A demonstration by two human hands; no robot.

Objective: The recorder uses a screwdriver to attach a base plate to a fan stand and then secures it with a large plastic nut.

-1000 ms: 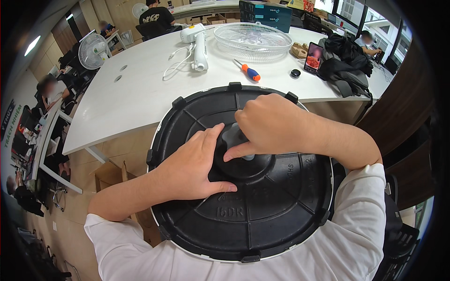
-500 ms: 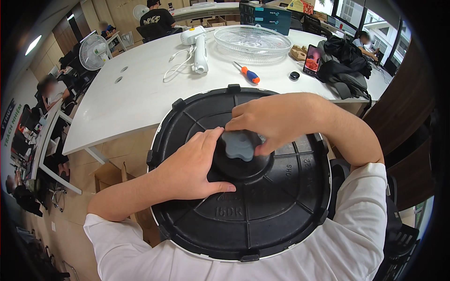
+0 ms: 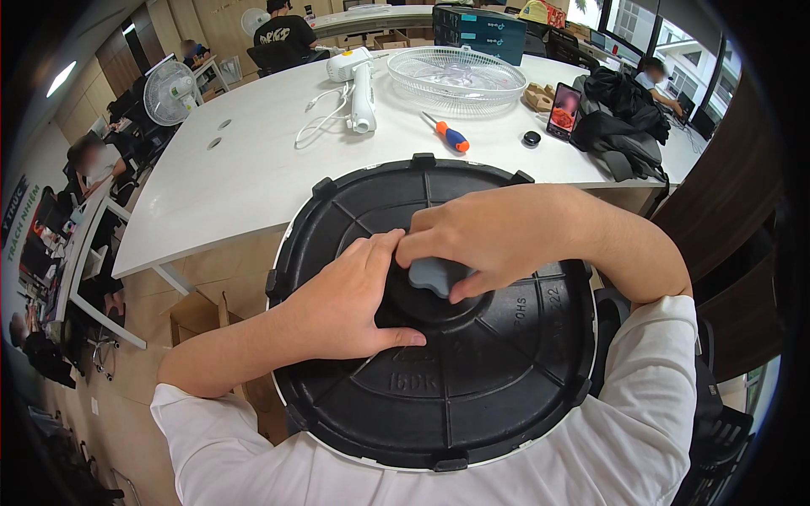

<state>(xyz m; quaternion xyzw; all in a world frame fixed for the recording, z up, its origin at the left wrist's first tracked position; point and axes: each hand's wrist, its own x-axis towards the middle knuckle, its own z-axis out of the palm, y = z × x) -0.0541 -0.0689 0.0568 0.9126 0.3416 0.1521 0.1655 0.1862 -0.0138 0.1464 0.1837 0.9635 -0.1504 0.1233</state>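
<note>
Grey knob sits central on the black base; your right hand pinches it between fingers and thumb, seemingly for purchase; your left hand rests beside it, thumb spread from close-set fingers, likely to steady the base.

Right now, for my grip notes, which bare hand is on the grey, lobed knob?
The right hand, curled over the grey knob; the left hand rests on the black, ribbed disc.
</note>
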